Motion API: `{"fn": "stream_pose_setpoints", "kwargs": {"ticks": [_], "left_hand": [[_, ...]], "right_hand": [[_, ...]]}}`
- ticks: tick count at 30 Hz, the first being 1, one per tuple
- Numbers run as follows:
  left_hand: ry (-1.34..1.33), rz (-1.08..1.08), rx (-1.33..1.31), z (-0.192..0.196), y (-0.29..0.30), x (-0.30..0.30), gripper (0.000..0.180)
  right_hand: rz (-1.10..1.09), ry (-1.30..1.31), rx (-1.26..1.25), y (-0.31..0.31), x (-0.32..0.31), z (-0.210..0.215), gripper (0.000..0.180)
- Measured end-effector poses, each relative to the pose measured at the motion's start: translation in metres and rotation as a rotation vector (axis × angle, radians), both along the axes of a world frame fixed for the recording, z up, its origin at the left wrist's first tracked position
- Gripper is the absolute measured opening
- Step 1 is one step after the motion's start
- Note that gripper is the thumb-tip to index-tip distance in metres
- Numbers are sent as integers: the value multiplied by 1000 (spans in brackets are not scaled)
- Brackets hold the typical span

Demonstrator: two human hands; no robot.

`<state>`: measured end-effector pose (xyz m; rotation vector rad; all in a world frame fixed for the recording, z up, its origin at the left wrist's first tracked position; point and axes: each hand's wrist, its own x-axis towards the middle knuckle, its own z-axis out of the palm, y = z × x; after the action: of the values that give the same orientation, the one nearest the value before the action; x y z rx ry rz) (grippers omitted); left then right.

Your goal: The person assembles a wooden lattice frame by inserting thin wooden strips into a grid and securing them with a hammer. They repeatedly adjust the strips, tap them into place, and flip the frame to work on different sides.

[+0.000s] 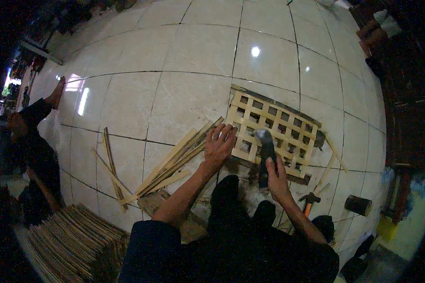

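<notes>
Right hand (pixel 277 179) closed around a dark tool (pixel 267 150) over the pale lattice (pixel 276 125) on the tiled floor (pixel 200 49); left hand (pixel 219 147) bent-fingered at its left edge, grip unclear; advisable: press the lattice flat, keep left fingertips clear of the tool

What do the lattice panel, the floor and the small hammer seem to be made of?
Lattice panel: probably bamboo or thin wood, apparently unvarnished, judging by its flat, straw-coloured woven strips.
Floor: likely glazed ceramic tile, given the glossy light reflections and dark joint lines.
Hammer: dark head, probably metal; the orange handle could be plastic, rubber or painted wood.
</notes>
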<state>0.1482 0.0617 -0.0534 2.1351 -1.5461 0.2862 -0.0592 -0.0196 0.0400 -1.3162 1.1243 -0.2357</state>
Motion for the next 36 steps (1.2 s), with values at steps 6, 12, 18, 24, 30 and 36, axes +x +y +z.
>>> {"fn": "stream_pose_setpoints", "kwargs": {"ticks": [6,12,18,24,30,36], "left_hand": [[-6,14,19,11,-8,-5,38],[-40,30,11,8,-4,-3,34],[-15,36,-49,7,-1,-5,32],[-35,25,-26,11,-6,1,29],[-37,18,-23,6,-6,-4,28],[48,27,-2,2,-6,1,31]], "right_hand": [[93,238,-372,5,7,-13,63],[-38,66,-230,3,20,16,64],[15,92,-213,2,23,10,48],[242,220,-209,-2,30,29,53],[233,145,-263,1,19,-1,51],[50,169,-301,-16,27,24,64]]}}
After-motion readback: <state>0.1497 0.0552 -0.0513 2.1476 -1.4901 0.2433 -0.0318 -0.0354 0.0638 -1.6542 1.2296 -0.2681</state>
